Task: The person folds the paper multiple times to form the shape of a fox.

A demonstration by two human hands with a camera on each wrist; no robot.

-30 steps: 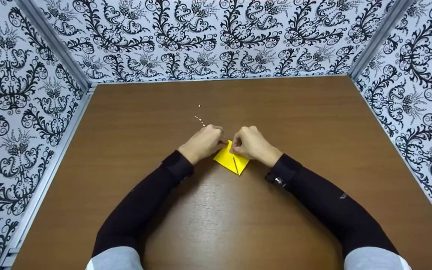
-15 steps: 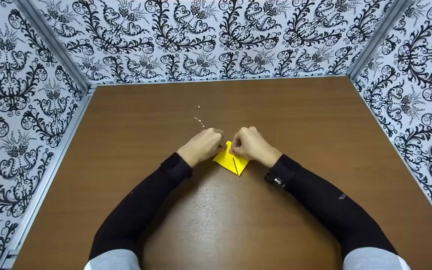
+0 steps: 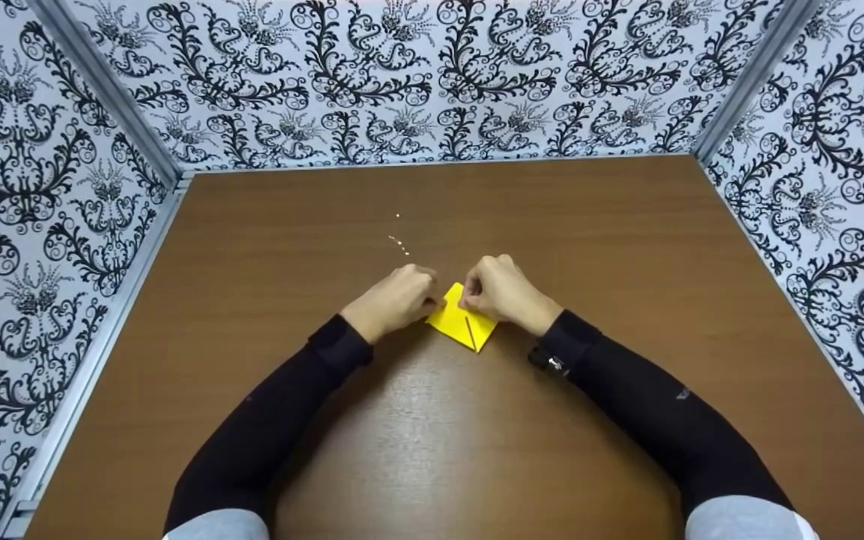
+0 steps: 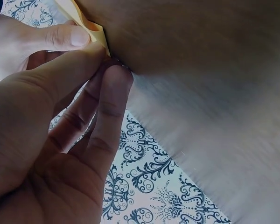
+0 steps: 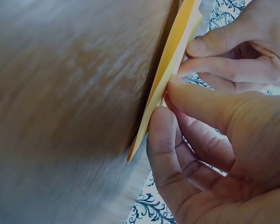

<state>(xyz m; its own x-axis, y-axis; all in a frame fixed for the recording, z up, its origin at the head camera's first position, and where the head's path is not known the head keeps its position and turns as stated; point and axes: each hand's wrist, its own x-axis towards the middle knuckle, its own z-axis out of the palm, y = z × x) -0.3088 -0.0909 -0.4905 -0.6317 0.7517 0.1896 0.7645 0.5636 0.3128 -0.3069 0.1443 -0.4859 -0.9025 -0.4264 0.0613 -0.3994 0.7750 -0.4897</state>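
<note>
A small piece of folded yellow paper (image 3: 453, 324) is on the brown table, with a dark slit-like line near its front corner. My left hand (image 3: 399, 295) pinches its left edge between thumb and fingertips; the right wrist view shows this left hand (image 5: 245, 49) at the far end of the fold. On the other side, my right hand (image 3: 505, 294) holds the upper right part with curled fingers. Close up in the right wrist view, the yellow paper (image 5: 165, 63) stands in thin layers beside the right thumb and index finger. The fingertips hide part of the edges.
Several tiny white specks (image 3: 400, 243) lie on the brown table (image 3: 552, 210) beyond the left hand. Patterned black-and-white panels (image 3: 432, 75) enclose the back and sides, joined by grey metal posts (image 3: 106, 86).
My left hand has slid left and toward me along the paper's edge, baring more of its top corner. The right hand and the paper have stayed nearly in place.
</note>
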